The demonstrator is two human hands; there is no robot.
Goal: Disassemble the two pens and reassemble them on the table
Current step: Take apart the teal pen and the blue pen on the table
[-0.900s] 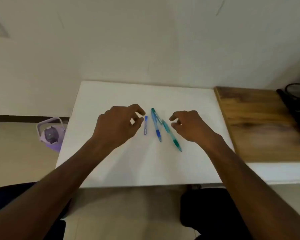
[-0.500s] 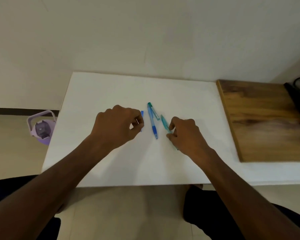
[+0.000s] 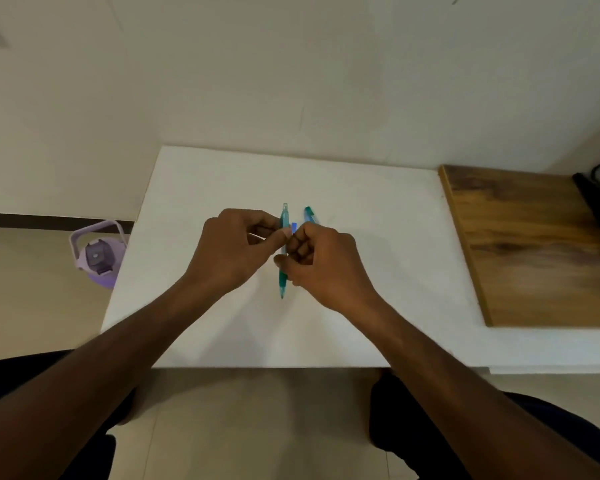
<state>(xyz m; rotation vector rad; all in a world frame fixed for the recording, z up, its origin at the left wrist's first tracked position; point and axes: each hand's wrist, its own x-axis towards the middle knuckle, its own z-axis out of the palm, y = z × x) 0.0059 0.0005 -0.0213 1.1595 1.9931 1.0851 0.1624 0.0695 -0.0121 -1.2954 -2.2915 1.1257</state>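
Teal pen (image 3: pixel 283 284): held over middle of white table (image 3: pixel 378 237), roughly upright in view, tip toward near edge; left hand (image 3: pixel 234 249) pinches its upper barrel w/ thumb and fingers, right hand (image 3: pixel 321 263) curls round its lower barrel. Second pen (image 3: pixel 309 215): on table just beyond right hand, mostly hidden; small blue piece (image 3: pixel 294 227) between the 2 pens. Wooden board (image 3: pixel 534 244) at table's right; purple bottle (image 3: pixel 99 254) on floor, table's left.

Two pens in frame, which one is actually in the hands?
The teal pen, gripped by the left hand and right hand, its tip pointing toward the person. The other pen lies behind the right hand, mostly hidden.
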